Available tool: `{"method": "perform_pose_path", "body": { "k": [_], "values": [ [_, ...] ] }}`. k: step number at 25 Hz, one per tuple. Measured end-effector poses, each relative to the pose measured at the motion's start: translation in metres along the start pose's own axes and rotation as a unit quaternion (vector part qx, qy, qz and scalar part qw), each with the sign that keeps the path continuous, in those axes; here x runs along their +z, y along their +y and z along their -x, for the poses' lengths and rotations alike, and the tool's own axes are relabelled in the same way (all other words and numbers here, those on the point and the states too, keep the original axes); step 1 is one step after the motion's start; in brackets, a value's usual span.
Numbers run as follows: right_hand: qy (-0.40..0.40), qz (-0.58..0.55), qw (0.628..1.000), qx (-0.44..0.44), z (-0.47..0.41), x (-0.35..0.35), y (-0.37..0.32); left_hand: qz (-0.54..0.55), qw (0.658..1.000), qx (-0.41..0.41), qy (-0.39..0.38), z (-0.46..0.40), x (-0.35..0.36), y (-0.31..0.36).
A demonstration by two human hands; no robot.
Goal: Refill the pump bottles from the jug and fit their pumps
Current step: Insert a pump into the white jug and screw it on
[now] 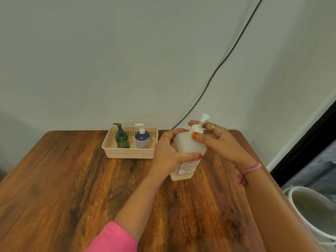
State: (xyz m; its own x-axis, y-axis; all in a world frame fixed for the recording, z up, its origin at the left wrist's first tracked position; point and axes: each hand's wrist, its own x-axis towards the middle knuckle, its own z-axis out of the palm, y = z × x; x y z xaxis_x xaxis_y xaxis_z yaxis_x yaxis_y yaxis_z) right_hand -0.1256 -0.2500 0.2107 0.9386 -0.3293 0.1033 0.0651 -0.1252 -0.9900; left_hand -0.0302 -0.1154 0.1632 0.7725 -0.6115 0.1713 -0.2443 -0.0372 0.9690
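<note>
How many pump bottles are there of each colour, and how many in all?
Green pump bottles: 1, the green bottle in the basket.
Blue pump bottles: 1, the blue bottle beside it in the basket.
White pump bottles: 1, the white bottle held by the left hand, with the right hand at its pump.
Total: 3

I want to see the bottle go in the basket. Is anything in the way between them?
Nothing visible sits on the table between the white bottle and the basket. The left hand holding the bottle is on that side, and two bottles already fill part of the basket.
</note>
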Motion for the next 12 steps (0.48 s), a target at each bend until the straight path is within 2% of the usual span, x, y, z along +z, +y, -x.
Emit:
{"method": "perform_pose_path", "body": {
  "k": [4, 6, 8, 9, 12],
  "values": [
    [0.09, 0.093, 0.991, -0.031, -0.005, 0.009, 0.005, -0.007, 1.0, 0.002, 0.001, -0.001, 0.003, -0.004],
    [0.054, 0.09, 0.994, -0.014, -0.005, 0.005, 0.005, -0.002, 1.0, -0.002, 0.004, -0.002, 0.002, -0.005],
    [-0.011, 0.029, 1.0, 0.006, -0.003, -0.002, 0.003, 0.004, 1.0, -0.006, 0.002, -0.003, 0.001, -0.005],
    [-0.02, 0.013, 1.0, 0.002, -0.003, -0.005, 0.003, 0.005, 1.0, -0.005, -0.001, -0.003, 0.001, -0.005],
    [0.039, 0.048, 0.998, -0.031, -0.006, -0.001, 0.008, 0.015, 1.0, -0.004, -0.004, -0.004, 0.002, -0.005]
  ]
}}
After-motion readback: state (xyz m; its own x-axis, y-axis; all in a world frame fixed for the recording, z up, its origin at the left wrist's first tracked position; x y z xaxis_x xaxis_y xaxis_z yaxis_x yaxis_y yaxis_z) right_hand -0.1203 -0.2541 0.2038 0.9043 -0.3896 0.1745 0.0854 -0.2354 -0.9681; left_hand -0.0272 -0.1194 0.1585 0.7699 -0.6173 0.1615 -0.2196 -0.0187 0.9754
